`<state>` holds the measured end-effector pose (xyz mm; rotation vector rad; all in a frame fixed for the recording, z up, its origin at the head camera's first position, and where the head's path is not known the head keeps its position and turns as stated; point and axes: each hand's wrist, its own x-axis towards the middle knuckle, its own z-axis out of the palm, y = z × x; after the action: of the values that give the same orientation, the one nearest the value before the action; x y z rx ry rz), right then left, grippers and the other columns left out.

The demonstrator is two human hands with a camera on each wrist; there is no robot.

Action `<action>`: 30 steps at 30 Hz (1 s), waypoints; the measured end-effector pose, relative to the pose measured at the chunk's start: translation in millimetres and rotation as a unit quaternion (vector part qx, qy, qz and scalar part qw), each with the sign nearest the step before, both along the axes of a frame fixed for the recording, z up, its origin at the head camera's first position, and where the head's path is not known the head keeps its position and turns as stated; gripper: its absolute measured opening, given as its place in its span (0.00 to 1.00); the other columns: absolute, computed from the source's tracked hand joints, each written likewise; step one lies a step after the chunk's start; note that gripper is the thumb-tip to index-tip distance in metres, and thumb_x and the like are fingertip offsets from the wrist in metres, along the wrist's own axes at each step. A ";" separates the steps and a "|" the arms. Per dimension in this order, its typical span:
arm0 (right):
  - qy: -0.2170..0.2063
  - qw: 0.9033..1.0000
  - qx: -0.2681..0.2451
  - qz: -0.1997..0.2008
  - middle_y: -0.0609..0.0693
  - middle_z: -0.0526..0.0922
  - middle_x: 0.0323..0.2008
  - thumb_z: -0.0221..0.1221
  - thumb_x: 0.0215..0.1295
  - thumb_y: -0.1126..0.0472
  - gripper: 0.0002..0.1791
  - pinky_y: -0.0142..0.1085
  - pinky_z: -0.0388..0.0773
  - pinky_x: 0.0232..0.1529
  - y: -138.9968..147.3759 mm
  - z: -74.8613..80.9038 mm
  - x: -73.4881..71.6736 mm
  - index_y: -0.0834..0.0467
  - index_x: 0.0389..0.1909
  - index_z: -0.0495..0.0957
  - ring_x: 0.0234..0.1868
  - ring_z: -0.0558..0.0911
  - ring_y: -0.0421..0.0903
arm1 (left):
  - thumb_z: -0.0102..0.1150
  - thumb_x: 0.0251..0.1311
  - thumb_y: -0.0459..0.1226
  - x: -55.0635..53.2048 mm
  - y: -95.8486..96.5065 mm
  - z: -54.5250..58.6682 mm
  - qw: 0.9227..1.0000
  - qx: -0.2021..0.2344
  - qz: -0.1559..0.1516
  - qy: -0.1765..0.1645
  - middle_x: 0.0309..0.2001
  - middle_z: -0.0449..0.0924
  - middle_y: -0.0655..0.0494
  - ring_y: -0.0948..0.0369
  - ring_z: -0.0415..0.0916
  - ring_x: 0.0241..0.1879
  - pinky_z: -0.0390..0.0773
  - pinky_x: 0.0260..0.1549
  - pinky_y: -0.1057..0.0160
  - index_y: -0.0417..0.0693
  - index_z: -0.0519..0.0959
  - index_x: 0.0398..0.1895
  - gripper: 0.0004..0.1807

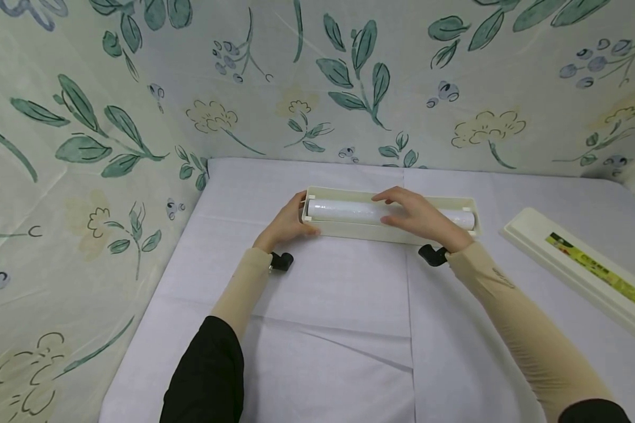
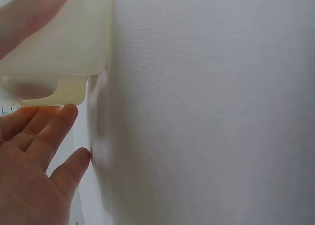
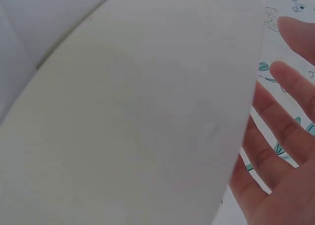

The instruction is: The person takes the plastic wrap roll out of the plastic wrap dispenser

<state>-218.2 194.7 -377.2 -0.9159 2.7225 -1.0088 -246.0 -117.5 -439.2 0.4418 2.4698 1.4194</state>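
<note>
In the head view, can't see part of the white roll [image 1: 344, 210] inside the cream box [image 1: 360, 230], covered by the right hand [image 1: 420, 214], nor all the fingers of the left hand [image 1: 281, 229] at the box's left end. Can't read the label [image 1: 598, 269] on the lid [image 1: 566, 277] right of the box, nor follow it past the view's right edge.

Creased white cloth [image 1: 338, 305], open cream box [image 1: 365, 230] on it, labelled lid [image 1: 587, 279] to the right
</note>
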 end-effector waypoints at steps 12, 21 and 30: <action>-0.027 0.999 0.032 0.026 0.60 0.72 0.60 0.64 0.61 0.63 0.27 0.51 0.65 0.60 -7.6 -5.2 -11.2 0.62 0.62 0.72 0.59 0.70 0.58 | 0.77 0.43 0.35 -0.3 -0.3 -0.6 1.000 -0.007 0.005 -0.005 0.70 0.58 0.47 0.51 0.57 0.68 0.56 0.65 0.52 0.44 0.50 0.74 0.57; -0.059 0.997 0.040 0.041 0.58 0.70 0.63 0.63 0.63 0.63 0.26 0.52 0.57 0.65 -9.0 -7.5 -17.9 0.58 0.63 0.72 0.67 0.63 0.57 | 0.77 0.42 0.34 0.2 -0.5 -0.2 1.000 -0.001 0.001 -0.002 0.69 0.58 0.47 0.51 0.56 0.68 0.56 0.65 0.52 0.43 0.50 0.73 0.57; -0.060 0.994 0.085 0.041 0.56 0.65 0.67 0.61 0.63 0.66 0.31 0.54 0.57 0.65 -8.8 -10.4 -22.2 0.53 0.67 0.67 0.68 0.61 0.57 | 0.76 0.43 0.34 -0.1 -0.9 -0.7 1.000 -0.007 -0.001 0.003 0.70 0.58 0.47 0.51 0.56 0.68 0.56 0.65 0.53 0.43 0.50 0.73 0.56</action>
<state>-240.4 185.9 -387.5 -0.8986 2.5996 -0.7766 -246.1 -118.5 -439.9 0.4451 2.4828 1.4007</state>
